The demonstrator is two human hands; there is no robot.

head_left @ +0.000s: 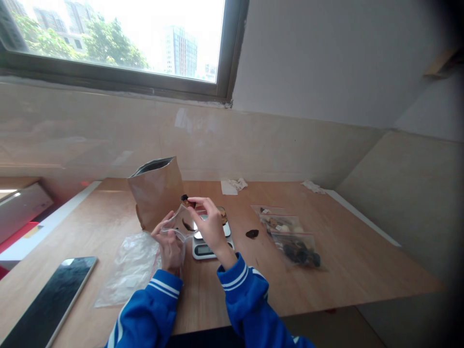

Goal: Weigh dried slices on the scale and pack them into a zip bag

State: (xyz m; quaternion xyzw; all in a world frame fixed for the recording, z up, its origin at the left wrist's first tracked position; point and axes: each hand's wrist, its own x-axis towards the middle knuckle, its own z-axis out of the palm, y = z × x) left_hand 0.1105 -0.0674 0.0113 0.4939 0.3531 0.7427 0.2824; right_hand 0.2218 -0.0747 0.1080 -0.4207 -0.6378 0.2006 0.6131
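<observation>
My left hand (pixel 169 245) holds a small clear zip bag (pixel 179 223) open above the wooden table (pixel 348 270). My right hand (pixel 209 223) pinches a small dark piece (pixel 184 197) at the bag's mouth. One dark piece shows inside the bag. Behind my hands sits a small white kitchen scale (pixel 203 249) with a few pieces on its platform. An open brown paper pouch (pixel 156 191) stands upright just behind and left of my hands.
A stack of empty clear bags (pixel 131 267) lies at the left, a dark phone (pixel 50 300) at the front left. Filled zip bags (pixel 290 238) lie at the right, a loose dark piece (pixel 252 234) beside them. Crumpled tissue (pixel 234 185) rests near the back wall.
</observation>
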